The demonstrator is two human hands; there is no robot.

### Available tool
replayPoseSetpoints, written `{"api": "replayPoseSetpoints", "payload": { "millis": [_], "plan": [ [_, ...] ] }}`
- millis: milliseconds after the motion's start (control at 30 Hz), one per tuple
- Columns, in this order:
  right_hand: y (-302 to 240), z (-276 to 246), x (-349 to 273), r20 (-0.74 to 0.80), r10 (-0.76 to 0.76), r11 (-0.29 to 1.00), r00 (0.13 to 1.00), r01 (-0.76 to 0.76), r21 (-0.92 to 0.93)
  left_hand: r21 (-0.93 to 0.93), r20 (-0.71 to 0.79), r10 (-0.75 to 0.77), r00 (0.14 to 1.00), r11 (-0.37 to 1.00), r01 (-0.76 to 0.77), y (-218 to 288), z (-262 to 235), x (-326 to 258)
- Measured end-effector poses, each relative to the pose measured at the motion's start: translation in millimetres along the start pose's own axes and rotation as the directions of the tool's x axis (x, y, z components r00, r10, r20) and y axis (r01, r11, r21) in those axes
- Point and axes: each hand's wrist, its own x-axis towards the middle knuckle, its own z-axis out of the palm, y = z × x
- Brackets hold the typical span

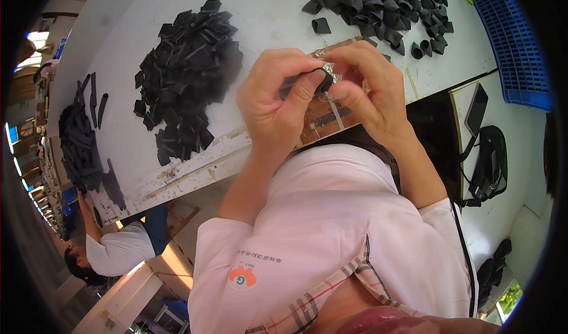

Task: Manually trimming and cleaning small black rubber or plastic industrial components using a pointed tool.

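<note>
Two hands: both meet over the near edge of the tabletop (118, 56), closed together on one small black piece (322, 81).
Left fingers: the left hand (275, 100) has its fingers (307, 86) curled tight around the black piece, thumb pressed on its side.
Right fingers: the right hand (370, 88) has its fingers (349, 62) bent down onto the same piece from above, pinching it; a small crinkled silver bit (331, 72) shows between the two grips.
Black piece: held just above the taped wooden strip (322, 121) at the tabletop edge, clear of the surface.
Flat pile (189, 68): loose flat black pieces, on the tabletop to the left of the black piece, well apart from it.
Loop pile (378, 6): curled black pieces, beyond the black piece, toward the far right of the tabletop.
Blue crate (509, 44): right of the black piece, past the loop pile.
Long strips (80, 139): a dark bundle, far left of the black piece.
Other person (118, 248): in a white top, below and left of the black piece, at another bench.
</note>
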Motion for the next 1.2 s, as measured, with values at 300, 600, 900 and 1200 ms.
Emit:
{"api": "replayPoseSetpoints", "payload": {
  "millis": [300, 600, 900, 1200],
  "plan": [
    [-8, 10, 2, 0.088, -0.252, 0.905, 0.964, 0.267, -0.332, -0.145, -0.083, -0.097, 0.992, 0.986, 0.084, 7, 5, 2],
    [-10, 15, 1, 0.011, -0.215, 0.941, 0.977, 0.21, -0.266, -0.191, -0.219, -0.099, 0.971, 0.98, 0.057, 5, 7, -4],
    [-2, 8, 4, 0.08, -0.306, 0.9, 0.949, 0.315, -0.3, -0.393, -0.313, -0.309, 0.898, 0.903, 0.174, 5, 4, -15],
    [-3, 6, 4, 0.096, -0.295, 0.896, 0.951, 0.31, -0.318, -0.267, -0.292, -0.208, 0.934, 0.955, 0.129, 2, 2, -23]
  ]
}}
